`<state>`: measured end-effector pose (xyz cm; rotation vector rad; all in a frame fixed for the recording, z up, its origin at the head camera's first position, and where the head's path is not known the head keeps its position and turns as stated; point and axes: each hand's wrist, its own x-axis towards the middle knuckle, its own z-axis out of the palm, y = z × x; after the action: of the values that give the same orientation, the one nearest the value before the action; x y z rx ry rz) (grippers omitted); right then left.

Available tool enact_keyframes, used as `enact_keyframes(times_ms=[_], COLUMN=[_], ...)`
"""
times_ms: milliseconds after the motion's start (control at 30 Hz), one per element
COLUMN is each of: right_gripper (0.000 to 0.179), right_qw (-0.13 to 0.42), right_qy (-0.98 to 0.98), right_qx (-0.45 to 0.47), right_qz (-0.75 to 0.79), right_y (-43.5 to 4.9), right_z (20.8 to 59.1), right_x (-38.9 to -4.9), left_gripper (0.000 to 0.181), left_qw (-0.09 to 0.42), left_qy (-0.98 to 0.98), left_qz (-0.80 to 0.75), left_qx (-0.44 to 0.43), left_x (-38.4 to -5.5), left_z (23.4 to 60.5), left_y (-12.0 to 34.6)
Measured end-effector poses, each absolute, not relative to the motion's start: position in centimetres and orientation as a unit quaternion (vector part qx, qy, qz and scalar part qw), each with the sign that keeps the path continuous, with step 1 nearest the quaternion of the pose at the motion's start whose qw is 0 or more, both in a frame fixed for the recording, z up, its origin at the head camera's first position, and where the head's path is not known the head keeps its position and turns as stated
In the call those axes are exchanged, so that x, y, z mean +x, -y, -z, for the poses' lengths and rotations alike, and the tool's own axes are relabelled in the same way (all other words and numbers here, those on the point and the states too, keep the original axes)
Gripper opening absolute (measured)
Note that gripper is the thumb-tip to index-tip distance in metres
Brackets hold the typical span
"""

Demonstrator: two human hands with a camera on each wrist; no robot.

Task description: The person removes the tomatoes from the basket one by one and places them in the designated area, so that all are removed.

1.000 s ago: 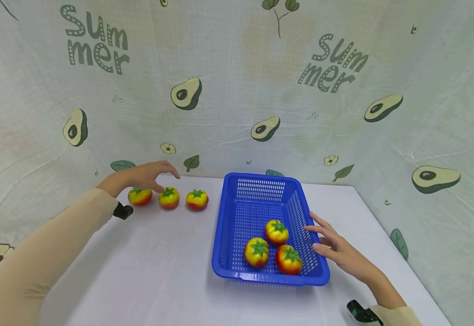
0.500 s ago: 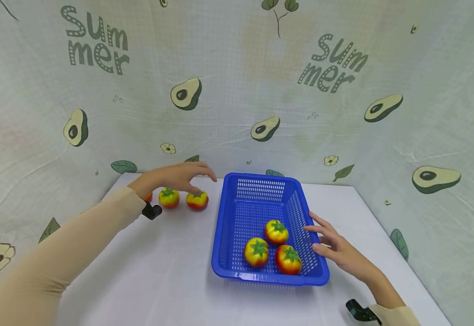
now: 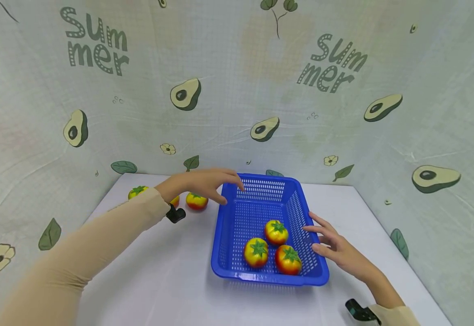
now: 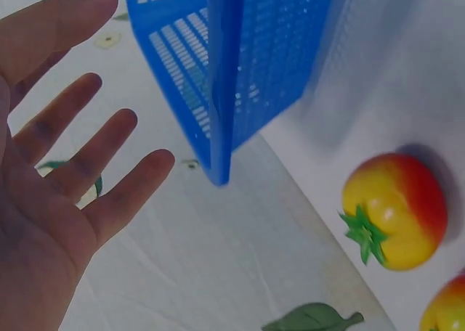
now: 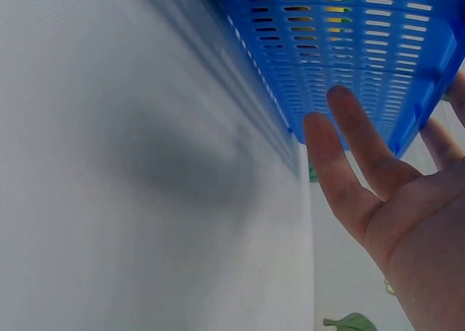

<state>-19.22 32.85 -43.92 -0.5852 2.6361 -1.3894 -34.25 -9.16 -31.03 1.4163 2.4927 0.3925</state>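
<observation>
My left hand, fingers spread and holding nothing, hovers at the left rim of a blue plastic basket. In the left wrist view its fingers stand apart from the basket wall. Against the basket's right rim rests my right hand, some relaxed fingers reaching over the rim and others along the outer wall. Inside the basket lie 3 red-and-yellow toy tomatoes with green tops: one left, one at the back, one in front. Left of the basket, a similar tomato lies on the table.
Two more tomatoes lie farther left, one partly behind the left sleeve, another mostly covered by the left wrist. The table is white. A printed cloth hangs behind it and along its sides.
My left hand has swept right from above the loose tomatoes to the basket's left rim, with nothing in it. My right hand and the basket look the same.
</observation>
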Motion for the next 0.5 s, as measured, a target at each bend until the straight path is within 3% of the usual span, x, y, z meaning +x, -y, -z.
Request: enact_keyframes(times_ms=[500], right_gripper=[0.048], right_qw=[0.048], right_qy=[-0.868], right_qx=[-0.193], right_qz=[0.455], right_y=[-33.1], right_z=[44.1], right_x=[-19.4], left_gripper=[0.056], left_qw=[0.163], left_qy=[-0.824], left_qz=[-0.092], left_qx=[0.535], left_x=[-33.0], left_z=[31.9], left_y=[3.3])
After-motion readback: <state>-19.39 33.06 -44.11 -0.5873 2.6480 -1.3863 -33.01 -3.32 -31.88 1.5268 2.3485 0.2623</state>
